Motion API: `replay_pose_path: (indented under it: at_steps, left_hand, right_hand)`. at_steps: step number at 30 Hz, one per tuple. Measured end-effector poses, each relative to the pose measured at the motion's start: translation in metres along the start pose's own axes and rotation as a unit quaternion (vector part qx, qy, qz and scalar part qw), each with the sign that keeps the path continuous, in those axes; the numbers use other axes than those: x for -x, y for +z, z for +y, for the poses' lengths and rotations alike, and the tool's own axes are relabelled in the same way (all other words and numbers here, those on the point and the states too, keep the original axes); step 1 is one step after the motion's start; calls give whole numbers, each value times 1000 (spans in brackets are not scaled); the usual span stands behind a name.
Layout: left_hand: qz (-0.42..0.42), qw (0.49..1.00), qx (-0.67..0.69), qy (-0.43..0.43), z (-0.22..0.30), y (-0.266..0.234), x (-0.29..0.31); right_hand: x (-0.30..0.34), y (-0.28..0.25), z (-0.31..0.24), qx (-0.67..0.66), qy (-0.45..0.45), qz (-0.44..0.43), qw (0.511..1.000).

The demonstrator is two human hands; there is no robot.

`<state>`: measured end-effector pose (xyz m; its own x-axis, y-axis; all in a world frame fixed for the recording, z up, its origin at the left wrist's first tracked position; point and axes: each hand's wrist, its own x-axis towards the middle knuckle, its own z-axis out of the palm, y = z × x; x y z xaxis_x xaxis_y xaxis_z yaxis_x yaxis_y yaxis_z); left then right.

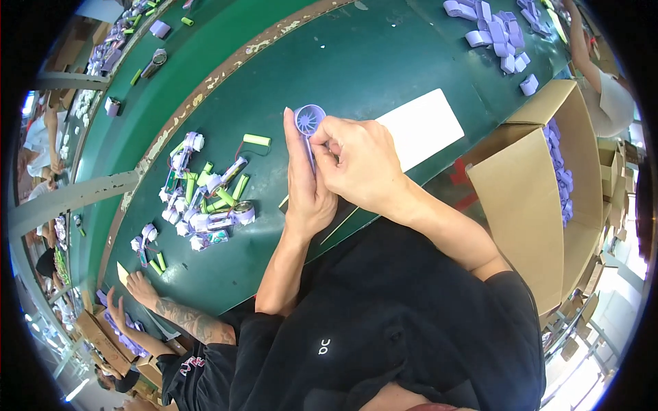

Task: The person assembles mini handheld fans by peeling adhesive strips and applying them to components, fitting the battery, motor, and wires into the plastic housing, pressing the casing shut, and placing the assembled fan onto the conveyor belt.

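The left hand [310,195] is upright with its fingers stretched out straight, holding a purple casing [309,118] against its inner side. The right hand [360,157] reaches across from the right, fingers curled and thumb bent in at the casing; whether its hidden fingertips pinch anything, I cannot tell. The casing stands between both hands, round ribbed end up. A white sheet [428,127] lies to the right, green batteries [225,197] to the left.

Purple plastic casing [308,123], one round end with spoke-like fins facing up; its narrow handle runs down between the person's left hand [306,188] and right hand [363,163], partly hidden.
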<state>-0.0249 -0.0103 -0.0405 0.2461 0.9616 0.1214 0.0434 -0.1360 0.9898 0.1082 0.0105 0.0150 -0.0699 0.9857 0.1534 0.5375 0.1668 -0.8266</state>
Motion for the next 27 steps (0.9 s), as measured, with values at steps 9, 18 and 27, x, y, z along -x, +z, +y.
replay_pose_path:
  at_steps: [9,18,27]
  left_hand:
    - [16,984,177,-20,4,-2,-8]
    - [-28,933,349,-81,14,-8,0]
    - [-2,981,185,-66,18,-7,4]
  right_hand:
    - [4,-4,-10,38,-59,139,988]
    - [-8,-51,6,-96,20,51,994]
    - [2,-32,3,-194,50,-52,978]
